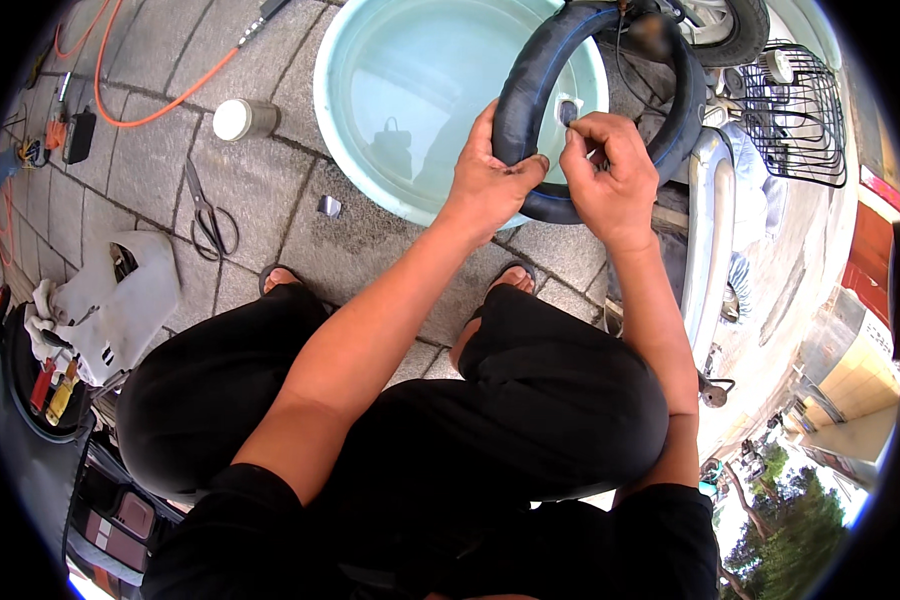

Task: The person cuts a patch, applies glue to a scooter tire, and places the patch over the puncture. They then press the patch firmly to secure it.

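Observation:
A black rubber inner tube (523, 95) with a blue line hangs as a ring over the right side of the light-green basin (332, 130). My left hand (485, 185) is closed round the tube's near left side, thumb on top. Inside the ring, my right hand (615, 185) is closed in a pinch, its fingertips at a small dark patch (568, 111) with a pale edge. The fingers partly hide how the patch is held. Water lies in the basin, below and left of the tube.
A white-lidded can (245, 119), black scissors (207, 222) and a small silvery scrap (329, 206) lie on the paving. An orange hose (160, 118) curves at far left, above screwdrivers (62, 395). At right are a wheel (745, 40) and a black wire basket (795, 115).

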### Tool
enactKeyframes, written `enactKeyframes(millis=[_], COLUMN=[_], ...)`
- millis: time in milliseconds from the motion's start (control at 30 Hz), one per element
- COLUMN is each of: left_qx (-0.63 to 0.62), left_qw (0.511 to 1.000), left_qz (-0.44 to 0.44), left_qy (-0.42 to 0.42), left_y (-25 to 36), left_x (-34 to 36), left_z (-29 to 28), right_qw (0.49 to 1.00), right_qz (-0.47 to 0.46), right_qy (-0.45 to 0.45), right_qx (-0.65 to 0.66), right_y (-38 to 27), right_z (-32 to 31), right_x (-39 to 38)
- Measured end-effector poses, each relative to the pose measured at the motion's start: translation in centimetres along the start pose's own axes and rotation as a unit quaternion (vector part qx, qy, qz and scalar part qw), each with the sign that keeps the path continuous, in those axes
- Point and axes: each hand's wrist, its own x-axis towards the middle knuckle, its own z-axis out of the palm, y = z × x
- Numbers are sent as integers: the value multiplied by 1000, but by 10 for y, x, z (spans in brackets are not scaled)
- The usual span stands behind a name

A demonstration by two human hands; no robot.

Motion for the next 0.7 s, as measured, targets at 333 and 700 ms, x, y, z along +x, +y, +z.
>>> enactKeyframes(millis=[333, 700], left_qx=[27, -53], left_qw=[1000, 998], left_qz=[-5, -43], left_qy=[2, -11], left_y=[2, -4], left_x=[0, 4], left_z=[-4, -10], right_qw=[978, 998], right_qz=[182, 35], right_qy=[83, 47], right_qx=[58, 14], right_y=[13, 7], right_z=[-5, -3], right_x=[0, 1])
